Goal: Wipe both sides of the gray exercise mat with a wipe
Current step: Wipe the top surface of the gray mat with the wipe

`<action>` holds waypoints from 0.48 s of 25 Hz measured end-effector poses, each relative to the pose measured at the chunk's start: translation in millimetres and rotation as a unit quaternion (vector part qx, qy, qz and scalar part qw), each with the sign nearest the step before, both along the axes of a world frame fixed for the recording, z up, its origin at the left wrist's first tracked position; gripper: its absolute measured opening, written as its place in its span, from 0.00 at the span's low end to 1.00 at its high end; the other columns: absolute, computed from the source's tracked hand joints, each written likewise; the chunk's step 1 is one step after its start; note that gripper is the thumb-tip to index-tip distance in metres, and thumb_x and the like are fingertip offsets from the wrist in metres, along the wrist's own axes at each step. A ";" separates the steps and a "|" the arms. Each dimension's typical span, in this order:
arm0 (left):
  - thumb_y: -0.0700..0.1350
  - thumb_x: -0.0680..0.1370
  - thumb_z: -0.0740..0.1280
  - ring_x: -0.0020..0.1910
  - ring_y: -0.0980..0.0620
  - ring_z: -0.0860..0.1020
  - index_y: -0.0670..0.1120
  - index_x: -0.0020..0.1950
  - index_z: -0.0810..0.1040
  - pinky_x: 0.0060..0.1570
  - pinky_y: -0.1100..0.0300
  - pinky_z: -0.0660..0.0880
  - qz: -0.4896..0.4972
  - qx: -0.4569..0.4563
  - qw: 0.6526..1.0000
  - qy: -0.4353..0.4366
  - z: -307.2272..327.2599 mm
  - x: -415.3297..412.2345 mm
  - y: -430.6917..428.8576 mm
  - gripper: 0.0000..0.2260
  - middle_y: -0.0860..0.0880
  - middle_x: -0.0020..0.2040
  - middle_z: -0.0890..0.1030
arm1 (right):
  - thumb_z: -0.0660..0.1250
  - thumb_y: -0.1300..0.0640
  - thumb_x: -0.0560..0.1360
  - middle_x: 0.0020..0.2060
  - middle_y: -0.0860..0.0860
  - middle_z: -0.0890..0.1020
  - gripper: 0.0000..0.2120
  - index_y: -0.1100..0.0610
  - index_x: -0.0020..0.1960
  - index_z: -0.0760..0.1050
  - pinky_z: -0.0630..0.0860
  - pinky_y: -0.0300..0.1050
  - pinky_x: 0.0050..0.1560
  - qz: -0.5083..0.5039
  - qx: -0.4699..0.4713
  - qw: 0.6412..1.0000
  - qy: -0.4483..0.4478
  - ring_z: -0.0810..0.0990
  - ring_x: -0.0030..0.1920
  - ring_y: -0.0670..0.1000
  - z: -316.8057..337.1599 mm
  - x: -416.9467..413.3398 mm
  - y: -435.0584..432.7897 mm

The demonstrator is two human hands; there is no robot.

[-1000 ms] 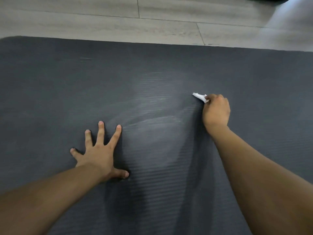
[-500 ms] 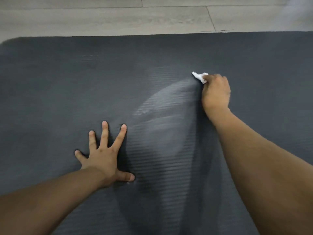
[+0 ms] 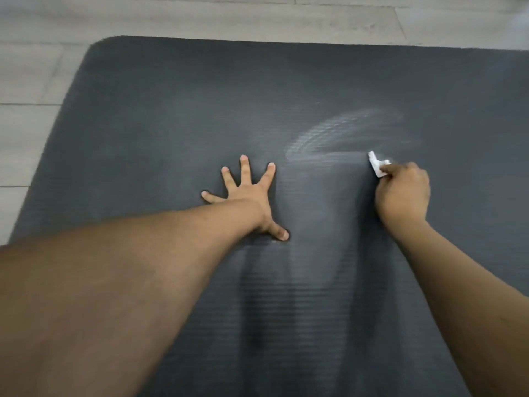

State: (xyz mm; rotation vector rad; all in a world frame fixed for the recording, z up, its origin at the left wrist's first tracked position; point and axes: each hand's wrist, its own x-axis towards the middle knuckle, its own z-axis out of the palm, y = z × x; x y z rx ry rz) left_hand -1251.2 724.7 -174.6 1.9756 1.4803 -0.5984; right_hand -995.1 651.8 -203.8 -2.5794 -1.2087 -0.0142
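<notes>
The gray exercise mat point(image 3: 148, 116) lies flat on the floor and fills most of the view; its ribbed surface faces up and its rounded far-left corner shows. My left hand point(image 3: 249, 196) rests flat on the mat with fingers spread, holding nothing. My right hand point(image 3: 403, 193) is closed around a small white wipe point(image 3: 377, 165), which sticks out past my fingers and touches the mat. A pale, damp arc-shaped streak point(image 3: 343, 133) marks the mat just beyond the wipe.
Light gray wood-look floor point(image 3: 257, 18) runs along the mat's far edge and down its left side point(image 3: 25, 124). My two forearms cross the near part of the mat.
My right hand has pulled the wipe back toward me, leaving a fresh damp arc beyond it. The view has shifted, so the mat's left corner and edge now show. My left hand stays planted.
</notes>
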 end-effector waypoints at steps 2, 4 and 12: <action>0.68 0.67 0.76 0.82 0.39 0.41 0.64 0.81 0.40 0.74 0.28 0.50 -0.026 0.062 0.996 -0.057 1.4 -29.5 -21.9 0.55 0.50 0.82 0.34 | 0.61 0.70 0.72 0.45 0.64 0.79 0.19 0.59 0.57 0.82 0.68 0.52 0.49 0.115 0.028 0.993 0.003 0.73 0.44 0.65 -3.0 -79.9 3.6; 0.66 0.74 0.70 0.82 0.40 0.48 0.62 0.82 0.43 0.76 0.36 0.56 -0.022 0.135 0.988 -0.076 2.0 -83.6 -44.2 0.46 0.49 0.83 0.40 | 0.64 0.69 0.69 0.45 0.58 0.81 0.19 0.57 0.57 0.81 0.66 0.46 0.49 0.257 0.048 0.965 0.020 0.74 0.44 0.61 -9.5 -170.2 -10.7; 0.66 0.75 0.69 0.81 0.37 0.40 0.68 0.78 0.32 0.74 0.29 0.55 0.014 0.003 0.999 0.048 -1.7 -213.0 -39.1 0.48 0.56 0.80 0.30 | 0.62 0.61 0.76 0.50 0.54 0.80 0.11 0.54 0.55 0.78 0.72 0.48 0.49 0.572 0.022 0.818 -0.062 0.75 0.47 0.56 -4.5 -198.4 3.4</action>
